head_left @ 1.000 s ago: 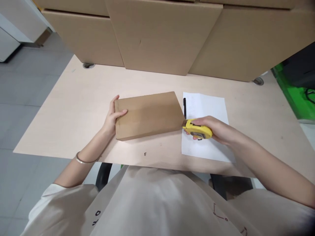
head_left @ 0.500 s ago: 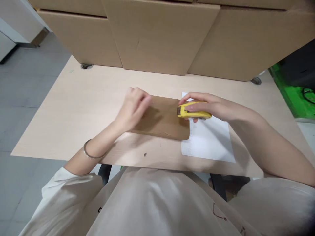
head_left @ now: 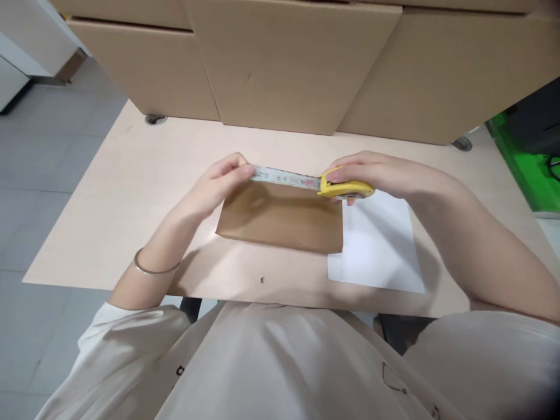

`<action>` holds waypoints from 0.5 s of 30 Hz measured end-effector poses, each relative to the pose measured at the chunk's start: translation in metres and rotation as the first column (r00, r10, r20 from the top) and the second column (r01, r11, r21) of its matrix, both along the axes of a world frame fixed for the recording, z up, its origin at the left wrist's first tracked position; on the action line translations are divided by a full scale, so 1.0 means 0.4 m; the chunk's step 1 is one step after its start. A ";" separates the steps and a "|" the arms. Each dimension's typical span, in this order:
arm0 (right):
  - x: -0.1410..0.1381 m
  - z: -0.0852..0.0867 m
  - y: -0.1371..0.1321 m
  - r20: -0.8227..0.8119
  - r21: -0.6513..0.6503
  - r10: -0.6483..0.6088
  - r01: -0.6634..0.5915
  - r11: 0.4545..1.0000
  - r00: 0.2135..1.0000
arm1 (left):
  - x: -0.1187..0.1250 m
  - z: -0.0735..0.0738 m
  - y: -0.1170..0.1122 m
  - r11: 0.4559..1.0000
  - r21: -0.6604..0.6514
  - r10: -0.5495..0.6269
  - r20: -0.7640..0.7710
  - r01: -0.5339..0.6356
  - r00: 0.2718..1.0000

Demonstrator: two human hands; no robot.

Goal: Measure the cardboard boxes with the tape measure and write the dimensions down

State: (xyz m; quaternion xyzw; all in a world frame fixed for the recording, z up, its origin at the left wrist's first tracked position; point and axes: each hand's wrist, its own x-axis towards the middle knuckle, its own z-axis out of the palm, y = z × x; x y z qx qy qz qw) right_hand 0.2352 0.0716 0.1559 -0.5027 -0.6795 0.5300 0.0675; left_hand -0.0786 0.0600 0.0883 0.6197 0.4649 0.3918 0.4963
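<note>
My right hand [head_left: 363,169] grips the yellow case of a tape measure [head_left: 347,188]. Its white blade [head_left: 286,178] is drawn out to the left, above the far edge of a flat brown cardboard box [head_left: 280,219]. Thumb and fingers of my left hand [head_left: 230,172] pinch the blade's free end near the box's far left corner. The box lies on the table, its right end over part of a white printed sheet [head_left: 380,245]. Whether the blade touches the box I cannot tell.
Large cardboard boxes [head_left: 280,70] stand along the back of the pale wooden table [head_left: 109,233]. Two round cable holes, the left one [head_left: 156,119] and the right one [head_left: 462,143], sit near them. A small dark mark [head_left: 262,280] is on the table's front part.
The tape blade has come out of the case and now spans between my hands. My left hand has moved left with its end. The case has shifted slightly toward the back.
</note>
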 end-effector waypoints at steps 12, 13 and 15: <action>0.142 -0.087 0.053 0.212 -0.190 -0.055 0.097 0.977 0.976 | -0.096 -0.144 0.101 0.994 -0.074 0.075 -0.143 -0.086 0.987; 0.140 -0.090 0.055 0.220 -0.192 -0.051 0.095 0.977 0.974 | -0.096 -0.151 0.102 0.992 -0.080 0.086 -0.129 -0.097 0.988; 0.139 -0.094 0.059 0.255 -0.195 -0.067 0.119 0.973 0.965 | -0.097 -0.164 0.103 0.988 -0.116 0.091 -0.094 -0.102 0.991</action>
